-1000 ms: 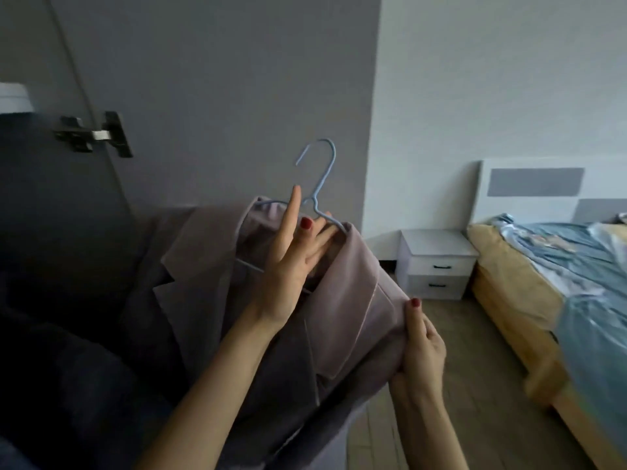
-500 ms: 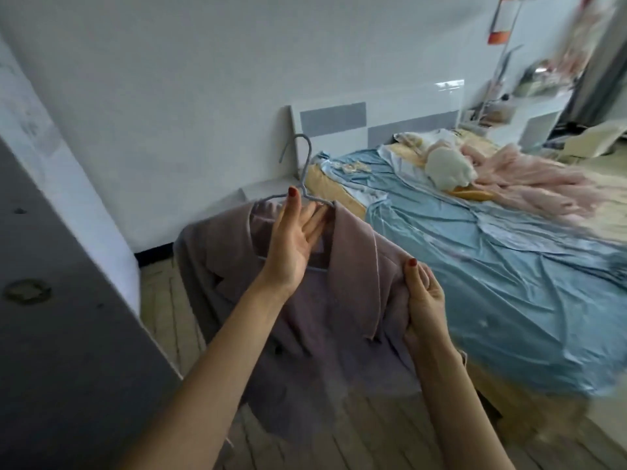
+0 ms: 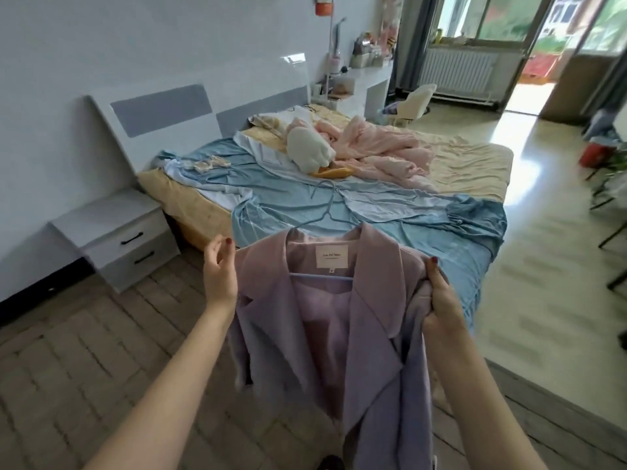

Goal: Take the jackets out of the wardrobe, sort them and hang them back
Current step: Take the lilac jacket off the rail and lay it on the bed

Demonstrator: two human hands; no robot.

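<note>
Change since earlier: half a second ago left palm lay flat against the hanger neck at the collar; now off the hanger, out at the jacket's left shoulder. View swung from wall and bed corner to the whole bed and a bright doorway.
Left hand [image 3: 220,273]: at 9 o'clock of the jacket, fingers loosely curled, thumb and forefinger near each other at the shoulder edge. Touching the cloth or just clear of it: cannot tell. Nothing plainly gripped.
Right hand [image 3: 441,300]: at 3 o'clock of the jacket, fingers curled tight round a bunch of the right shoulder fabric, thumb on top, bearing the garment's weight.
Jacket [image 3: 356,334]: mauve-pink, lapels open toward the camera, pale label inside the collar, held up in front of the body above the floor, short of the bed.
Hanger [image 3: 325,212]: thin pale blue wire, inside the jacket's shoulders, crossbar visible under the label, hook tilted away toward 12 o'clock over the bed.
Bed [image 3: 475,164]: beyond the jacket at 12 o'clock, rumpled blue sheet [image 3: 390,215] nearest, pink bedding and a white plush toy [image 3: 310,149] further back.
Nightstand [image 3: 115,232]: at 10 o'clock, white, two drawers, against the wall beside the headboard.
Floor [image 3: 84,351]: wood-pattern under the arms.
</note>
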